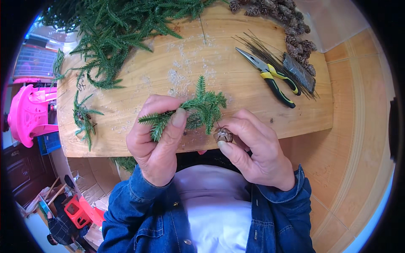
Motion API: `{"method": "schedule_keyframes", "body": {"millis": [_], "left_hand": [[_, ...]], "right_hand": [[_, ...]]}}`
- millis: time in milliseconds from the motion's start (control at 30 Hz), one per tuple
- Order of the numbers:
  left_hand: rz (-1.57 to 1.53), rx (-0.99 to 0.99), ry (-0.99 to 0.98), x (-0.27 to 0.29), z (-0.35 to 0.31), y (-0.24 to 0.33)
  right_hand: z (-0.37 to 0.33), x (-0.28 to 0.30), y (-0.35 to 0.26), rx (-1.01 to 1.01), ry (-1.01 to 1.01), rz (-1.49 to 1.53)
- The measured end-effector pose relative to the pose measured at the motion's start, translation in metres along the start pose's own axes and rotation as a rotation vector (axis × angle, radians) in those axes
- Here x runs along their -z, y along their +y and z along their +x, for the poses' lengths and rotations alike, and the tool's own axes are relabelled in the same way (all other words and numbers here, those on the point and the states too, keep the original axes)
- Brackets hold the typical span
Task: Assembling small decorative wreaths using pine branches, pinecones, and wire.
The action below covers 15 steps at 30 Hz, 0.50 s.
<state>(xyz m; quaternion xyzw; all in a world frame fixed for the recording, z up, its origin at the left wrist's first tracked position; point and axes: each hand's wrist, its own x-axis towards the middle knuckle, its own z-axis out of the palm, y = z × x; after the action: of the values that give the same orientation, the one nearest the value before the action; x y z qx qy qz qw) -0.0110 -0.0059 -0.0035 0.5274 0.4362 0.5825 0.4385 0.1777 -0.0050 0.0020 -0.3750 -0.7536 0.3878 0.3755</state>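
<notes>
Evidently, a green conifer sprig (202,103) is being held above the near part of the wooden table (310,118), with a small brown pine cone (224,135) being kept just beside its lower right tips. The sprig is being pinched between thumb and fingers by the left hand (156,141), needles being shown on both sides of the thumb. The pine cone is being gripped between thumb and forefinger by the right hand (259,152). Whether sprig and cone are being joined by touch cannot quite be told, the gap being crowded by fine foliage.

In handling, the sprig is being judged light and springy, best taken by its stem, where fewer needles are being crushed. The cone is being judged light, stiff and rough rather than slippery; its scales are being taken as brittle, so a gentle hold around the body is being favoured.

Farther out, pale flecks (179,76) are being scattered over the wood. To the right, yellow-and-black long-nose pliers (274,78) are being rested beside thin dark wires (255,44), with a cone heap (291,25) being piled beyond. At the far left, a mass of green branches (114,40) is being spread. No brand, label or writing is being made legible.
</notes>
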Motion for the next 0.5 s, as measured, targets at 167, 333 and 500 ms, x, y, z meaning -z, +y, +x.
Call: {"method": "schedule_keyframes", "body": {"millis": [167, 333, 500], "left_hand": [[0.006, 0.017, -0.007, 0.0, -0.003, -0.004], [-0.031, 0.015, -0.009, -0.001, -0.009, -0.004], [-0.009, -0.018, -0.005, -0.001, -0.008, -0.006]], "right_hand": [[0.0, -0.004, -0.001, -0.078, 0.036, 0.074], [-0.006, -0.006, -0.01, -0.24, 0.072, 0.165], [-0.007, -0.007, -0.012, -0.297, 0.087, 0.203]]}}
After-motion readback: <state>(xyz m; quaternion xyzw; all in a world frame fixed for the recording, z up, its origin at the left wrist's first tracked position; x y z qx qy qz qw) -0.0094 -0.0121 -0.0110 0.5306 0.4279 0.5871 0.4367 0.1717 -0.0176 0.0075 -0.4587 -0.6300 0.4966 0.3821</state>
